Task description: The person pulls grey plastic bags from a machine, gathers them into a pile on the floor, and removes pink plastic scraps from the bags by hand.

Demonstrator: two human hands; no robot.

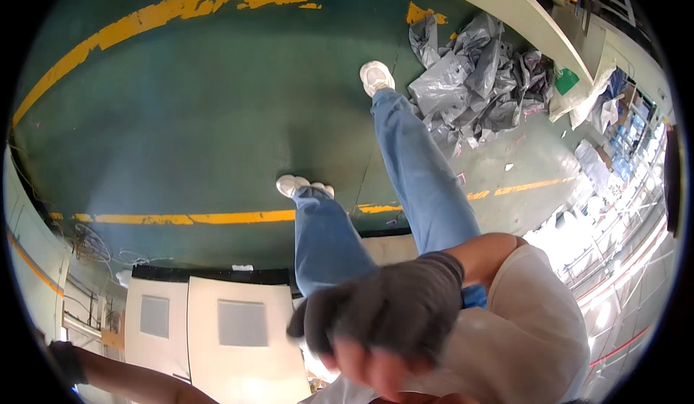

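Right glove: dark knit-looking cloth, matt; blurred
Trousers: blue cloth, denim-like, matt, creased
Shirt: white cloth, matt
Bags: grey plastic film, glossy, crumpled
Floor: green, smooth, faint sheen
Stripe: yellow paint, flaking, ragged
Cabinet door: pale, smooth; material unclear

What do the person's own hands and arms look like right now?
The right hand wears a dark grey glove leaving several fingertips bare; above its bare forearm is a short white sleeve. The left forearm is bare too, with dark handwear at the rim, its details unclear.
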